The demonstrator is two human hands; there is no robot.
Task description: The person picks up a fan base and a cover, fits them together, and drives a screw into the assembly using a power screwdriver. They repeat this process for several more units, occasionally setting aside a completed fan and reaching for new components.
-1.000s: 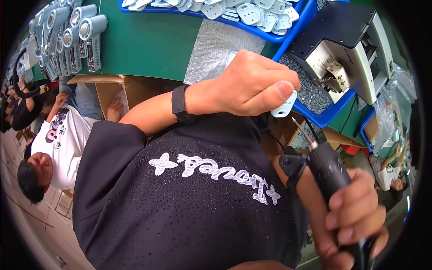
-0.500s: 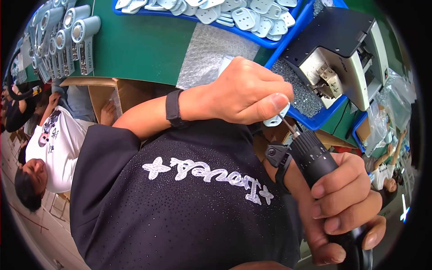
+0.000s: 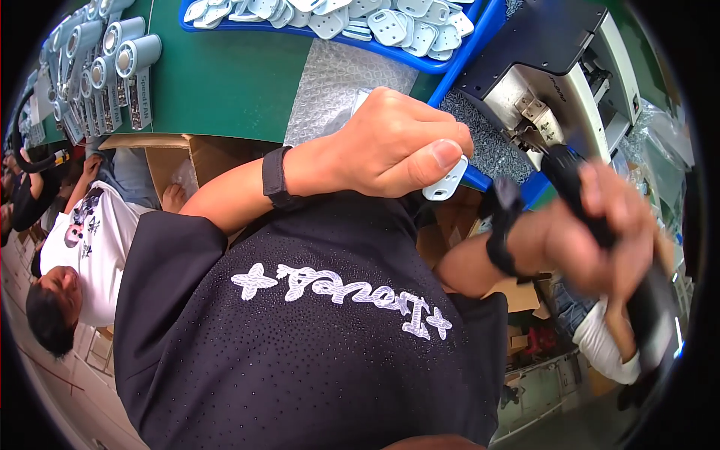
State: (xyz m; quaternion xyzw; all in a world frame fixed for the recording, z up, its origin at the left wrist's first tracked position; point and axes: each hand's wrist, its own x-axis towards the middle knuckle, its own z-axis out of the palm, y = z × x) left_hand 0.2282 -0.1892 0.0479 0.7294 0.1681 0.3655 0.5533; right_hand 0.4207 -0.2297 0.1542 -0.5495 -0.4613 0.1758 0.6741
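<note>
My left hand (image 3: 397,146) is closed, thumb on top, round a small light-blue plate with holes (image 3: 445,180) that sticks out below the thumb. A pale piece (image 3: 361,99) shows behind the knuckles; I cannot tell whether the hand holds it too. My right hand (image 3: 611,232), smeared by motion, is wrapped round a black electric screwdriver (image 3: 576,176). Its tip end is up at the front of the screw feeder (image 3: 559,82), a black-and-cream box with a metal outlet (image 3: 541,120). Whether the bit touches a screw is too small to see.
Loose screws (image 3: 469,120) fill a blue tray round the feeder. A blue bin (image 3: 442,64) of light-blue plates stands at the back. Bubble wrap (image 3: 330,82) lies on the green table (image 3: 217,67). Several handheld fans (image 3: 139,56) stand at left. Co-workers (image 3: 97,255) sit on both sides.
My right hand has swung the screwdriver up and right, away from the plate to the feeder's outlet. My left hand has shifted slightly left, still holding the plate.
</note>
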